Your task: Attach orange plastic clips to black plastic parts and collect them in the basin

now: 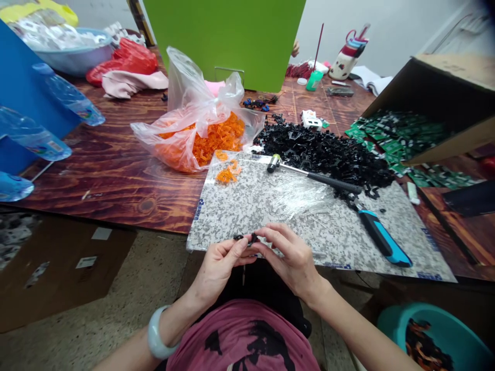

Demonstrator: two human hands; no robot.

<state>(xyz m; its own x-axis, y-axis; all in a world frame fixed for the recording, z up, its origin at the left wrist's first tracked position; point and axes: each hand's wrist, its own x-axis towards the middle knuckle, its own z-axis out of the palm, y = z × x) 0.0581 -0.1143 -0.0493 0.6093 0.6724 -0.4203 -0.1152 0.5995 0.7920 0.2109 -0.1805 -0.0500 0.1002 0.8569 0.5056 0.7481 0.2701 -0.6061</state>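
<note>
Just over the near edge of a speckled stone slab, my left hand and my right hand meet around small black plastic parts. Thumb and fingers of each hand are pinched on them, so most of their shape is covered. Beyond my hands lies a spread of thin shiny metal pins. A small hammer rests across the slab behind the pins. To the right are blue-and-black-handled pliers. A few orange plastic pieces sit at the slab's far left corner.
A heap of black parts covers the back of the slab. A clear bag of orange parts stands behind left. At right, a cardboard box spills green circuit boards. A teal bucket is low right. A green panel rises behind.
</note>
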